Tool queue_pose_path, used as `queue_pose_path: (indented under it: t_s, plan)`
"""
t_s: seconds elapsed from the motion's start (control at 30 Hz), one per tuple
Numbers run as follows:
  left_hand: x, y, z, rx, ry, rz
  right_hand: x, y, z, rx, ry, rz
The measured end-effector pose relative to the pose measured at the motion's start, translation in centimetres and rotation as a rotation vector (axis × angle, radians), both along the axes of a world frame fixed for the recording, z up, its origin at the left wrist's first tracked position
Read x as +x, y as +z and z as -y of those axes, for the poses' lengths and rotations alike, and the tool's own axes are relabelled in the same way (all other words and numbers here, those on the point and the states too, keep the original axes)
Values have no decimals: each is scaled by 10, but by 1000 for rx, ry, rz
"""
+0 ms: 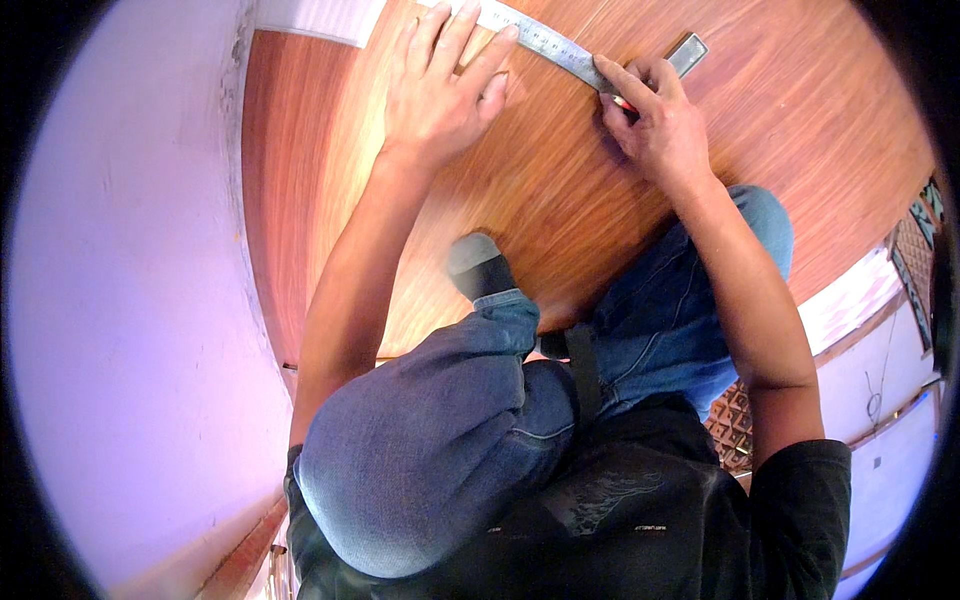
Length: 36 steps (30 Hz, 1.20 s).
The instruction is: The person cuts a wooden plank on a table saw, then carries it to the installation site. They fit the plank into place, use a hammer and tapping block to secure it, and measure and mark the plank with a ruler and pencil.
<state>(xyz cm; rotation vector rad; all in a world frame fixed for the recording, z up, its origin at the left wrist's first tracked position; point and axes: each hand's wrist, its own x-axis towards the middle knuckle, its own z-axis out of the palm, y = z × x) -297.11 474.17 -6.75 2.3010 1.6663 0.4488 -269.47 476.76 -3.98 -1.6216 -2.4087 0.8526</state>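
Note:
A steel try square lies on the wood-grain board (520, 170), its graduated blade (550, 45) running from the upper middle down to the right. Its thick metal stock (690, 52) shows just beyond my right hand. My left hand (437, 100) is spread flat, with the fingertips on or right beside the blade near the top edge. My right hand (660, 130) is closed in a pinch at the blade's end by the stock. A thin red stick, like a pencil (623, 103), shows between its fingers; most of it is hidden.
I sit with bent legs on the board, a socked foot (480, 262) and jeans-covered knee (400, 480) close below my hands. A pale wall (130, 280) stands along the left. At the upper left lies a white flat piece (320, 18). Patterned flooring (732, 428) shows at right.

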Motion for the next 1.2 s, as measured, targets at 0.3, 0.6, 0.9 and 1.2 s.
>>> queue_pose_path:
  t_s: [0.3, 0.6, 0.9, 1.2]
  plan:
    - [1, -8, 3, 55, 23, -16, 2, -1, -1, -11, 23, -37]
    - [1, -9, 3, 59, 18, -32, 3, 2, -5, -13, 30, -30]
    - [-1, -2, 5, 1, 39, -40, -5, 9, -7, -91, -8, -18]
    - [0, -5, 5, 2, 39, -23, -2, 6, -7, -60, 7, -11]
